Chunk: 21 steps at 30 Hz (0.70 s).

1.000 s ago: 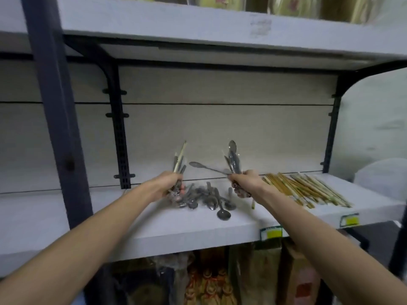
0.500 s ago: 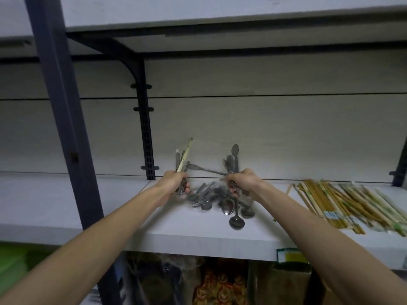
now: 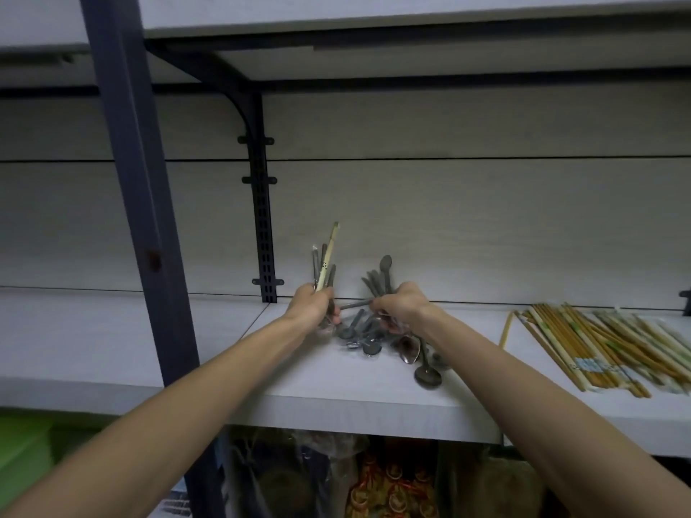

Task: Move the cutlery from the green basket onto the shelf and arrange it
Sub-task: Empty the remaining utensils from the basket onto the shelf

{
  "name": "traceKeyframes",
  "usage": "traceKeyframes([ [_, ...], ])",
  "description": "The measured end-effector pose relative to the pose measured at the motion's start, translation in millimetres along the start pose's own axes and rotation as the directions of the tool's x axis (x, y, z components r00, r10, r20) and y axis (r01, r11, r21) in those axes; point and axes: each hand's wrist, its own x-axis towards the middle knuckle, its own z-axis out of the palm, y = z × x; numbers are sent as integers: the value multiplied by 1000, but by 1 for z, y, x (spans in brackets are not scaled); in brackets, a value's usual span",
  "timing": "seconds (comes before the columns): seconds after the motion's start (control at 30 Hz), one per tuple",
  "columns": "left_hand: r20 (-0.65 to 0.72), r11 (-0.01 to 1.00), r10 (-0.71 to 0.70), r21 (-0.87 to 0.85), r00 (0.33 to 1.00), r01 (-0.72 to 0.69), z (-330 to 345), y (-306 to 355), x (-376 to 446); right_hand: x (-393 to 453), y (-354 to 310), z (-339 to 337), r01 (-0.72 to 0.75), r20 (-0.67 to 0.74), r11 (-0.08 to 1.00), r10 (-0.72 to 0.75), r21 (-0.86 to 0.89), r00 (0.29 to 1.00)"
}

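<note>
Gripping an upright bunch of grey metal cutlery w/ one pale wooden chopstick (image 3: 324, 263) in our left hand (image 3: 310, 306), we curl our right hand (image 3: 400, 306) round a fan of grey metal spoons (image 3: 379, 280). Both hover just above loose grey spoons (image 3: 396, 345) on the white laminate shelf (image 3: 336, 398). Tan bamboo chopsticks (image 3: 598, 345) lie well apart at right; green plastic basket (image 3: 22, 439) sits lower left, contents not visible.

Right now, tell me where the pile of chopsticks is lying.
In the head view the chopsticks lie flat on the right end of the shelf, right of the loose spoons and the right hand, untouched by either hand.
</note>
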Motion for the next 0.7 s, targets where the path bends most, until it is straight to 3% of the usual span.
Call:
traceKeyframes([
  [0.27, 59, 996, -42, 79, 997, 37, -8, -5, 5, -11, -6, -14, -18, 169, 995, 34, -94, 985],
  [0.7, 70, 988, 1, 155, 998, -12, -20, -29, 10, -20, 4, -5, 112, 140, 993, -105, -43, 985],
])
